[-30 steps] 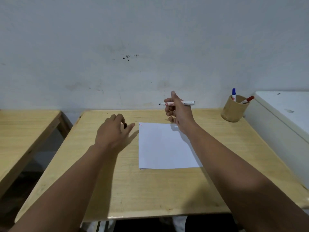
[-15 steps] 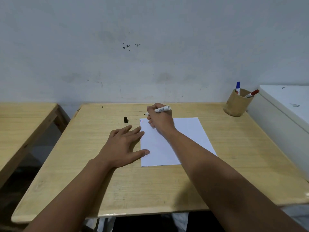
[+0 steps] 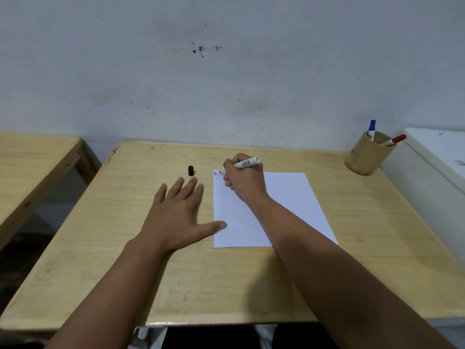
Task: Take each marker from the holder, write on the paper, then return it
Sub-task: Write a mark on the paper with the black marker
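Observation:
A white sheet of paper (image 3: pixel 289 202) lies on the wooden table (image 3: pixel 251 278). My right hand (image 3: pixel 242 180) grips an uncapped white marker (image 3: pixel 247 162), its black tip at the paper's top left corner beside small blue and red marks (image 3: pixel 216 173). My left hand (image 3: pixel 180 212) lies flat on the table with fingers spread, its thumb touching the paper's left edge. The marker's black cap (image 3: pixel 191 170) stands on the table just beyond my left fingers. A tan holder (image 3: pixel 366 157) at the far right corner holds a blue marker (image 3: pixel 371 128) and a red marker (image 3: pixel 393 140).
A white cabinet (image 3: pixel 437 167) stands against the table's right side, next to the holder. A second wooden table (image 3: pixel 32 167) is at the left, with a gap between. The wall runs along the table's far edge.
My right hand brought the marker down from the air to the paper's top left corner. My left hand let go of the cap, drew back and flattened beside the paper.

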